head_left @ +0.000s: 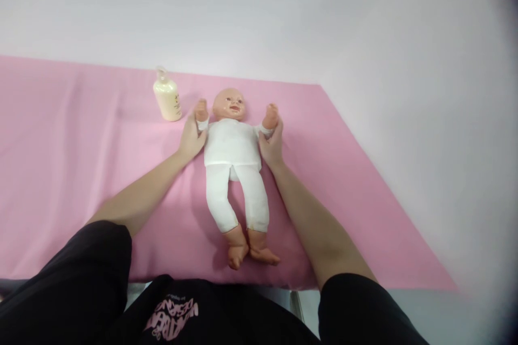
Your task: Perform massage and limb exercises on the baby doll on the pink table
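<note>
A baby doll point(232, 143) with a white cloth body lies on its back, head away from me and bare feet towards me. My left hand point(191, 137) is closed around the doll's arm on the left, near its wrist. On the other side, my right hand point(272, 143) grips the doll's other arm in the same way. Both doll hands stick up above my grip, beside its head. Some of my fingers are hidden behind the doll's arms.
A pump bottle point(168, 98) of pale yellow liquid stands left of the doll's head. The pink cloth point(332, 183) covers the table, whose far edge meets a white wall point(259, 16). My body is at the near edge.
</note>
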### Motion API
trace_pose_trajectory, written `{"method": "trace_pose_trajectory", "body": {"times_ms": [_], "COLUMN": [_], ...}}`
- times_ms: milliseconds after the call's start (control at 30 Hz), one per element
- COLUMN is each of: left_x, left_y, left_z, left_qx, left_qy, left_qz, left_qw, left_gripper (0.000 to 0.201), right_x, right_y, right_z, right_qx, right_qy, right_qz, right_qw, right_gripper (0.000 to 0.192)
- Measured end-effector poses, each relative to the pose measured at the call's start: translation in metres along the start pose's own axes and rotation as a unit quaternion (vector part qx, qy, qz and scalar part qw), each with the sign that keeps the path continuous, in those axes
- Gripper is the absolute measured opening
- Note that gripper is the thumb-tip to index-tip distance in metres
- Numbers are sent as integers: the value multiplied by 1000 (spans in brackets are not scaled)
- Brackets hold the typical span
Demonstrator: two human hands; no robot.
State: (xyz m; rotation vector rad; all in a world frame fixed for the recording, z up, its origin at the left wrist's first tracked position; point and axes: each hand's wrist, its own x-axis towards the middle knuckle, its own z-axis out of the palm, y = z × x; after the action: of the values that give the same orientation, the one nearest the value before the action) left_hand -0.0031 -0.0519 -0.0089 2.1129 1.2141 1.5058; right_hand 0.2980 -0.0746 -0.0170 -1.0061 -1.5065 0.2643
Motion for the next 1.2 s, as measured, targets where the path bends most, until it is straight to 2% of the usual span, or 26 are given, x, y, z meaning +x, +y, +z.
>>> {"method": "trace_pose_trajectory", "body": {"times_ms": [133,233,333,433,533,600,667,733,833,933,1000,1100,1200], "left_x": [4,8,12,13,12,9,6,4,4,5,5,4,2], "left_y": [-13,-21,-27,-30,-27,-21,-13,-5,7,16,19,17,14], "left_z": [-3,-7,-11,-12,-12,-12,-11,-9,-5,-1,1,3,1], "left_qx": [-120,-181,-205,-197,-167,-134,-87,-29,56,104,109,87,31], "left_qy": [117,176,208,205,174,124,57,-10,-112,-184,-197,-188,-126], "left_qz": [-94,-144,-178,-166,-111,-71,-28,16,72,98,93,81,61], "left_qw": [981,957,940,944,964,981,994,999,990,973,970,975,990], "left_gripper": [85,80,72,72,83,86,83,77,63,51,51,51,53], "right_x": [7,9,9,11,13,13,11,8,5,5,6,5,2], "right_y": [13,33,52,57,42,26,10,-3,-16,-25,-27,-25,-19], "right_z": [-8,-12,-14,-15,-15,-14,-12,-9,-5,-4,-4,-3,-2], "right_qx": [25,63,107,110,87,62,35,-5,-76,-122,-137,-134,-104], "right_qy": [93,156,210,227,168,86,9,-58,-154,-204,-212,-211,-167], "right_qz": [36,121,213,233,146,57,-6,-50,-118,-147,-140,-124,-90], "right_qw": [995,978,948,939,971,993,999,997,978,960,957,960,976], "right_gripper": [89,89,80,77,79,77,72,64,50,50,51,50,52]}}
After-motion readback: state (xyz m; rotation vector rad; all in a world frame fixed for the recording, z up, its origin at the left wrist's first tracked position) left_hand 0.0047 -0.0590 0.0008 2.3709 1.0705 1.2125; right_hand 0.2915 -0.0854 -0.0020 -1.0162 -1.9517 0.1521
